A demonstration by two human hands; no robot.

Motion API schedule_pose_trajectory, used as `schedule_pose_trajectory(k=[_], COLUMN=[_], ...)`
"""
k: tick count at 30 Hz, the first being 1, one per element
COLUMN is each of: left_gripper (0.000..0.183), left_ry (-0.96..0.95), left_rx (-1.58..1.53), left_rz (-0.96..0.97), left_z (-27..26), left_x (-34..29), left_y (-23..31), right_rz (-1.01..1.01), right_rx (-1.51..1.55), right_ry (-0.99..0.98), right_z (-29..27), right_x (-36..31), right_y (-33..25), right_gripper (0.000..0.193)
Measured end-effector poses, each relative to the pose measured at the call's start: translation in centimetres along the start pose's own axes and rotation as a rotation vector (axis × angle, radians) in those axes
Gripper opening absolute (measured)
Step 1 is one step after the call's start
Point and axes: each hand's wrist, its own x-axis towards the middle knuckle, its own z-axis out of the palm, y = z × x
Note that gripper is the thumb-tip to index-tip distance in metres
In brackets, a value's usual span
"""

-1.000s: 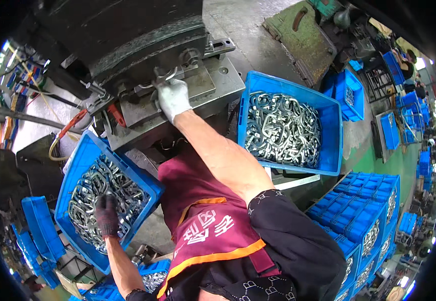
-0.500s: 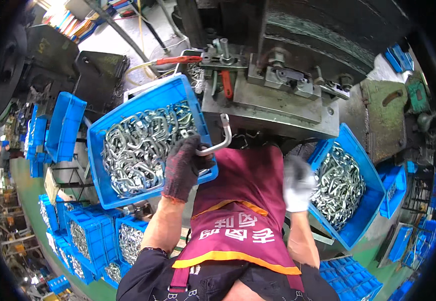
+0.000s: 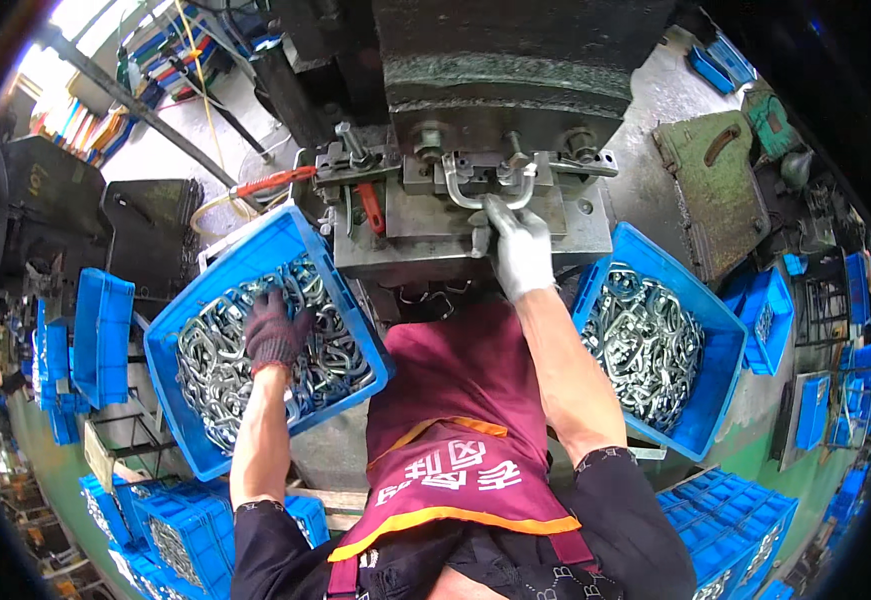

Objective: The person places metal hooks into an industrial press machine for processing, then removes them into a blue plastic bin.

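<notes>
My right hand (image 3: pixel 521 250), in a white glove, pinches a U-shaped bent metal rod (image 3: pixel 465 201) at its curved middle. The rod's two ends point away from me, up against the tooling of a machine press (image 3: pixel 505 80), above a steel die block (image 3: pixel 410 240). My left hand (image 3: pixel 273 330), dark-gloved, lies on a heap of bent metal rods (image 3: pixel 210 350) with its fingers apart. Parts of the fingertips are hard to make out against the metal. That heap fills a blue plastic bin (image 3: pixel 343 290) on my left.
Another blue bin (image 3: pixel 725 395) with shiny bent metal pieces (image 3: pixel 645 340) stands to the right of the press. Red-handled tools (image 3: pixel 370 207) lie beside the die block. Stacked blue crates (image 3: pixel 170 520) sit at lower left, more crates (image 3: pixel 740 520) at lower right.
The bent rod has passed from my left hand to my right, which now holds it up at the press. My left hand has moved left onto the bin's heap. The view has shifted rightward.
</notes>
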Motion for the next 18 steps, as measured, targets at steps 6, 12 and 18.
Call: schedule_pose_trajectory(k=[6, 12, 18], left_gripper=[0.064, 0.036, 0.029], left_ry=[-0.184, -0.27, -0.315], left_rx=[0.254, 0.253, 0.336], left_rz=[0.028, 0.026, 0.017], left_z=[1.7, 1.2, 1.7], left_x=[1.6, 3.4, 4.1], left_y=[-0.8, 0.4, -1.3], right_rz=[0.04, 0.027, -0.079], right_rx=[0.011, -0.013, -0.059], right_ry=[0.161, 0.207, 0.214], right_z=[1.9, 2.2, 2.0], right_x=[2.8, 3.6, 4.2], right_y=[0.6, 0.6, 1.5], right_gripper=[0.033, 0.032, 0.024])
